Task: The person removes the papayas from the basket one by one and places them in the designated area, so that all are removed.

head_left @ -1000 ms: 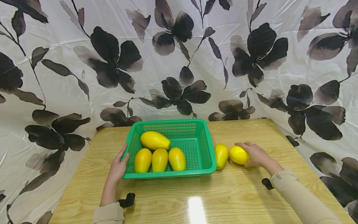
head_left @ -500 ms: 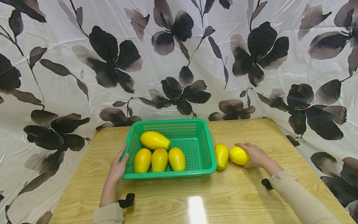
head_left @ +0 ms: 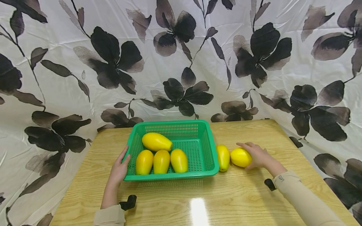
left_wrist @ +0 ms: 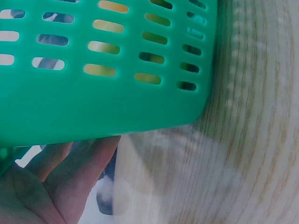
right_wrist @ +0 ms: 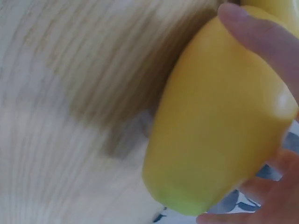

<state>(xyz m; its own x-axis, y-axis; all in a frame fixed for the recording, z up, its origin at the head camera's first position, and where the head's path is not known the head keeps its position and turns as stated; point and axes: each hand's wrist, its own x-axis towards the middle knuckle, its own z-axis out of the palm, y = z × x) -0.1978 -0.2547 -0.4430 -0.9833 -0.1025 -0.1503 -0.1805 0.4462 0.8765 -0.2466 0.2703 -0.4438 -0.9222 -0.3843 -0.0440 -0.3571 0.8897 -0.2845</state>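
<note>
A green slotted plastic basket (head_left: 204, 173) holds several yellow papayas, one lying crosswise (head_left: 156, 142) behind a front row. At the basket's left end, my left hand (head_left: 118, 169) grips the rim, thumb on top. The left wrist view shows its fingers (left_wrist: 77, 175) against the basket's edge. On the table to the right, my right hand (head_left: 258, 157) holds a papaya (head_left: 240, 157) from its right side. In the right wrist view, thumb and fingers spread around this fruit (right_wrist: 217, 116), whose blunt end is greenish. Another papaya (head_left: 223, 158) lies between it and the basket.
The wooden table (head_left: 169, 204) has a glossy surface with a bright reflection near the front. Behind it hangs a white cloth (head_left: 181, 62) printed with dark flowers. A black wrist mount (head_left: 128, 202) sticks out beside the left forearm, another (head_left: 270, 185) beside the right.
My right hand and its papaya have shifted slightly left, and the papaya beside the basket has moved slightly left too. The left hand and basket stay put.
</note>
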